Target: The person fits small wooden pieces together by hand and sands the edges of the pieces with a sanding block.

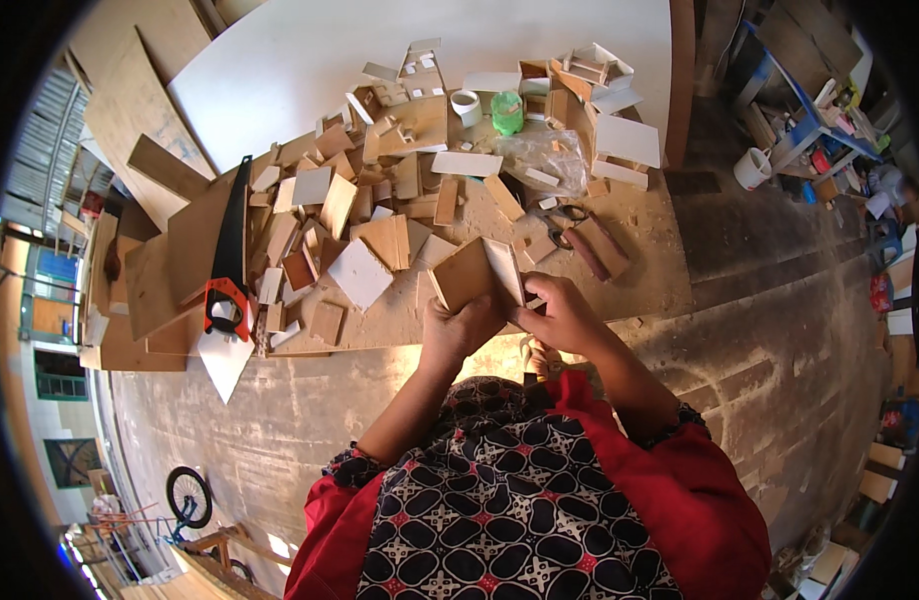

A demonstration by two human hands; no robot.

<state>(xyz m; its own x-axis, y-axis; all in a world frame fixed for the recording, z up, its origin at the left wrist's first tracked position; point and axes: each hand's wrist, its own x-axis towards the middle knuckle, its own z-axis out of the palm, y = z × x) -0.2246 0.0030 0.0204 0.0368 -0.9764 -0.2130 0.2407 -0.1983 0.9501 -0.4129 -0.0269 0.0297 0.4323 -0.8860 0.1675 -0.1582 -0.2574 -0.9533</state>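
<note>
No words, numbers or signs are showing legibly, any print on the red packet [883, 292] near the right edge is blurring, any on the orange saw handle [218, 289] is appearing too small.

Wood offcuts [380, 240] occupy the left and middle of the table [645, 295]; a handsaw [232, 235] is at their left. Scissors [558, 236] lie before a plastic bag [550, 155]. Rearward, a cup [466, 110] stands left of a tub [507, 114]. Joined boards [464, 276] sit between left hand [463, 328] and right hand [563, 312].
</note>
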